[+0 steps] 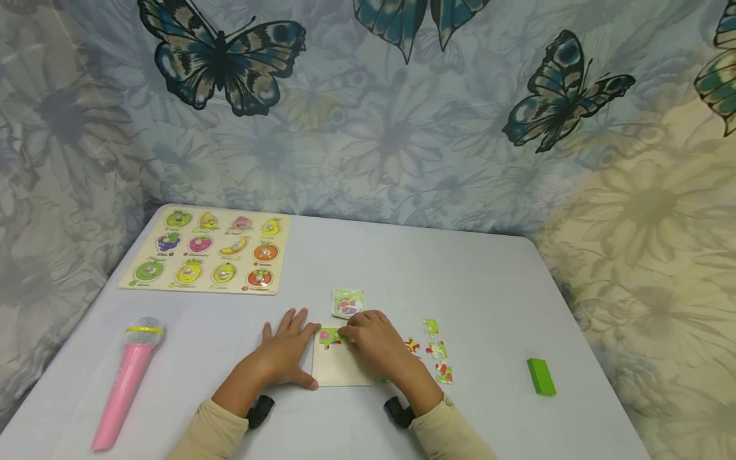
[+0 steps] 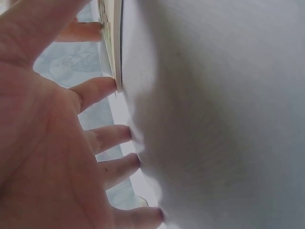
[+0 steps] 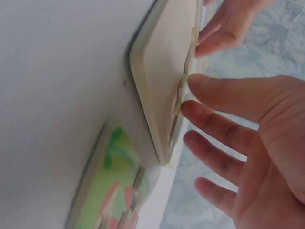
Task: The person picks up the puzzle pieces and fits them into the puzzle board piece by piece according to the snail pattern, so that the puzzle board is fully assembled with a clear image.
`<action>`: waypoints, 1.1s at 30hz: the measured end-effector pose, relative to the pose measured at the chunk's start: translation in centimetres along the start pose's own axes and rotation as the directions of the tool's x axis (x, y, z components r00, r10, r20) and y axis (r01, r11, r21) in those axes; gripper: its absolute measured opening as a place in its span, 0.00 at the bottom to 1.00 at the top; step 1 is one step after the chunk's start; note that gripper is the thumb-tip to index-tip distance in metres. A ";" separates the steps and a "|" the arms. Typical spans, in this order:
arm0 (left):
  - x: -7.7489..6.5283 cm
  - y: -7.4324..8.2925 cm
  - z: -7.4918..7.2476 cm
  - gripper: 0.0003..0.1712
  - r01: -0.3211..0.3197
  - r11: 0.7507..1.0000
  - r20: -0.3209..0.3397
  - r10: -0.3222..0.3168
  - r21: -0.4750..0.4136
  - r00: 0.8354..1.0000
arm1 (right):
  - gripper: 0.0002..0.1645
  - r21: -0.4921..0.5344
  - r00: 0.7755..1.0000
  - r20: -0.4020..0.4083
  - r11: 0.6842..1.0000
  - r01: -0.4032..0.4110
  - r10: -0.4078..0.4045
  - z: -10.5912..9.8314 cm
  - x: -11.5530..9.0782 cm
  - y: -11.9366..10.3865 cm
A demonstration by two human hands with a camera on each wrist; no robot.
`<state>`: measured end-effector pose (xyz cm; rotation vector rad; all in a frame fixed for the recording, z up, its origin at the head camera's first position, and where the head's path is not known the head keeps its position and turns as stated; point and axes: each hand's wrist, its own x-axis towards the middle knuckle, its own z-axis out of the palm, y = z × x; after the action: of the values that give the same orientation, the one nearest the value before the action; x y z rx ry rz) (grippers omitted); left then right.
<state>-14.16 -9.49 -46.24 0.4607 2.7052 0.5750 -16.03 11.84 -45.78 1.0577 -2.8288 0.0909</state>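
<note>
A pale wooden puzzle board [image 1: 343, 372] lies on the table between the two hands. My left hand [image 1: 282, 350] rests with fingers spread and straight, its thumb and index finger at the board's left edge; the left wrist view shows fingertips touching the board's side [image 2: 118, 57] and the tabletop. At the board's upper part, my right hand [image 1: 376, 342] pinches a small puzzle piece [image 3: 180, 93] between thumb and index finger, the other fingers loosely bent. Another colourful piece [image 1: 326, 337] lies in the board's top left corner. The right hand partly hides the board.
Loose puzzle pieces [image 1: 437, 349] lie right of the board, some behind the right hand. A small picture square [image 1: 347, 301] sits just beyond the board. A fruit board [image 1: 215, 252] is at back left, a pink microphone [image 1: 128, 383] at left, a green block [image 1: 542, 377] at right.
</note>
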 end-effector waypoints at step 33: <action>-0.3 -0.1 0.0 0.59 -0.018 1.000 -0.028 0.017 -0.024 0.999 | 0.14 0.088 0.921 -0.001 0.918 -0.387 0.389 -0.7 -7.6 10.3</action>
<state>-13.90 -9.75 -46.21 0.4740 2.7201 0.6228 -17.09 24.61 -46.19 0.4858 -2.9984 0.2592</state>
